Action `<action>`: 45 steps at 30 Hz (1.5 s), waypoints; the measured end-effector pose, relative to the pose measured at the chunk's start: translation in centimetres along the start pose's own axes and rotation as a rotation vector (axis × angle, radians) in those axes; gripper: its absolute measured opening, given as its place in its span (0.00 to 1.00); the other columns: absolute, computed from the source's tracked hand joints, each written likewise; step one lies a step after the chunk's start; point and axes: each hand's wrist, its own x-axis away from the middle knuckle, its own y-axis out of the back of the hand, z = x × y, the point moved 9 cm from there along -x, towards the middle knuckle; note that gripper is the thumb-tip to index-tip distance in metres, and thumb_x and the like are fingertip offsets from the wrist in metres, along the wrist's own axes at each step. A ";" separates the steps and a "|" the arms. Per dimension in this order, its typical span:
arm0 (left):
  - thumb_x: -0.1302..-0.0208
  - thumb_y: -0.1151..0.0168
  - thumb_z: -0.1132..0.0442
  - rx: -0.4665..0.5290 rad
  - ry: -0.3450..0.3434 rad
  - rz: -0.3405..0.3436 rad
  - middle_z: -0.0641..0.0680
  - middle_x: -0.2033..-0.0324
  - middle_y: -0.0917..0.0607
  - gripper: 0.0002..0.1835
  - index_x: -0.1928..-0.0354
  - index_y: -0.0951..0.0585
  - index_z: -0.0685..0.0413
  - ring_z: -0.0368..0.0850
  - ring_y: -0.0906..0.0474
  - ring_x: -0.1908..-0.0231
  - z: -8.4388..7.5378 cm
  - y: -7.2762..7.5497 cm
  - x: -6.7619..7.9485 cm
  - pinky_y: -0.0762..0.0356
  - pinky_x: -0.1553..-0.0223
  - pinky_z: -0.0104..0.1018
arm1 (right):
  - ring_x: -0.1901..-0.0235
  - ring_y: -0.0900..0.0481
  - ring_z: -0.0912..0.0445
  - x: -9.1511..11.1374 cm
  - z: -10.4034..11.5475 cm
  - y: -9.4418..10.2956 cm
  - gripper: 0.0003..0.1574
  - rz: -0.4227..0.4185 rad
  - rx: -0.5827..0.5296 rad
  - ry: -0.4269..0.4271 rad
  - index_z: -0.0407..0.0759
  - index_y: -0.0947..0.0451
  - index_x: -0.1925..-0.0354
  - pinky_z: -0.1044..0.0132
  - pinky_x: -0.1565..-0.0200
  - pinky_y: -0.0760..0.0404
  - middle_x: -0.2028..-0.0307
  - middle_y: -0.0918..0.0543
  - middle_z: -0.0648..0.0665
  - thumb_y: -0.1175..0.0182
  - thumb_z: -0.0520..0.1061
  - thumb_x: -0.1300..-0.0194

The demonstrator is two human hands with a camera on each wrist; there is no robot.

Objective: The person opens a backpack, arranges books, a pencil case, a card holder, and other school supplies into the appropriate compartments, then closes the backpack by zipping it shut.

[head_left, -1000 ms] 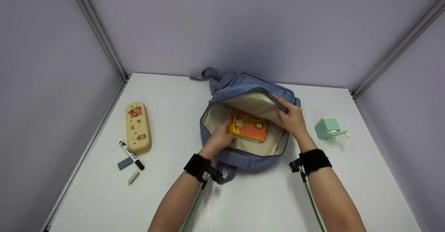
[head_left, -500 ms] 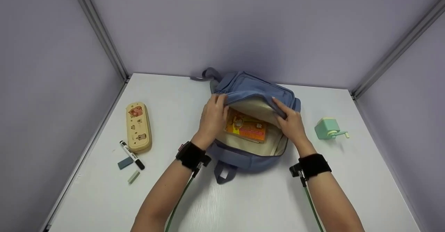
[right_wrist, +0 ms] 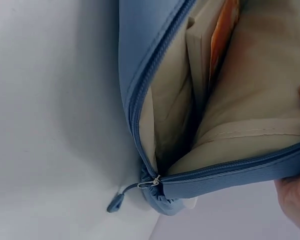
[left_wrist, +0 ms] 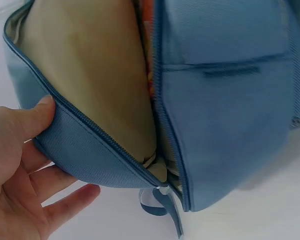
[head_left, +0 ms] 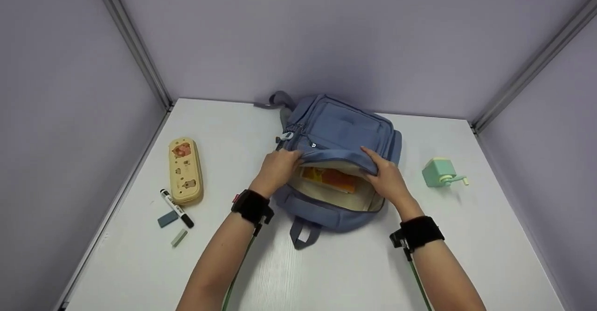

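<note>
A blue backpack point(head_left: 347, 127) lies on its back on the white table, its main compartment unzipped and gaping toward me. Inside, against the cream lining, an orange-covered book point(head_left: 331, 180) shows, partly hidden by the front flap. My left hand point(head_left: 276, 170) pinches the flap's left edge; in the left wrist view its thumb point(left_wrist: 44, 111) lies on the zipper edge with the fingers behind the fabric. The right side of the same flap is gripped by my right hand point(head_left: 388, 180). At that corner a zipper pull point(right_wrist: 116, 202) hangs in the right wrist view.
On the left lie a yellow pencil case point(head_left: 185, 171), a black-and-white marker point(head_left: 176, 207), a blue-grey block point(head_left: 168, 218) and a small pale green stick point(head_left: 179, 237). A mint-green box with a crank point(head_left: 439, 172) stands at the right. Walls enclose the table's back and sides.
My left hand has come out from beside the book and taken the flap's left edge. Both hands have drawn the flap down toward me, narrowing the opening and covering more of the book.
</note>
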 end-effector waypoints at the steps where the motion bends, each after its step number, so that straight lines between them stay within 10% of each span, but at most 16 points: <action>1: 0.30 0.40 0.61 -0.014 -0.012 -0.009 0.57 0.71 0.13 0.07 0.62 0.16 0.56 0.56 0.16 0.72 -0.3 -0.1 0.3 0.21 0.73 0.51 | 0.42 0.26 0.37 0.1 -0.2 -0.1 0.38 0.007 0.015 -0.015 0.48 0.31 0.31 0.42 0.44 0.28 0.40 0.24 0.32 0.32 0.39 0.39; 9: 0.32 0.37 0.59 -0.150 -0.112 -0.053 0.53 0.79 0.16 0.09 0.71 0.18 0.54 0.52 0.19 0.80 -2.8 -0.1 2.3 0.24 0.81 0.48 | 0.47 0.22 0.36 0.6 -1.7 -0.3 0.30 -0.019 0.153 -0.076 0.44 0.22 0.41 0.40 0.50 0.25 0.46 0.19 0.34 0.32 0.32 0.43; 19: 0.42 0.38 0.74 -0.172 -0.127 -0.043 0.54 0.80 0.17 0.09 0.76 0.21 0.55 0.53 0.20 0.81 -3.5 -0.3 4.3 0.25 0.83 0.50 | 0.58 0.16 0.40 0.8 -0.7 -0.9 0.23 -0.091 0.275 0.072 0.44 0.16 0.54 0.43 0.60 0.21 0.55 0.14 0.39 0.27 0.33 0.51; 27: 0.48 0.35 0.73 -0.196 -0.163 -0.061 0.51 0.78 0.16 0.07 0.74 0.15 0.52 0.49 0.20 0.77 -3.2 -1.6 5.9 0.22 0.73 0.46 | 0.45 0.24 0.39 1.7 -2.4 -2.6 0.38 0.138 0.066 0.033 0.38 0.22 0.43 0.45 0.46 0.26 0.46 0.20 0.36 0.31 0.25 0.56; 33: 0.43 0.40 0.64 -0.080 -0.085 0.104 0.54 0.58 0.15 0.15 0.54 0.14 0.52 0.55 0.21 0.53 -2.5 -3.2 6.8 0.28 0.48 0.57 | 0.35 0.36 0.39 4.3 -3.4 -2.5 0.44 0.341 -0.148 0.032 0.36 0.30 0.35 0.43 0.39 0.36 0.37 0.30 0.34 0.41 0.25 0.54; 45: 0.31 0.43 0.48 -0.043 -0.047 0.086 0.65 0.38 0.32 0.19 0.51 0.23 0.56 0.63 0.42 0.32 -2.1 -5.8 6.2 0.50 0.32 0.59 | 0.51 0.23 0.33 2.1 -10.7 1.3 0.24 0.089 0.068 -0.353 0.22 0.29 0.43 0.43 0.50 0.26 0.52 0.21 0.25 0.54 0.31 0.37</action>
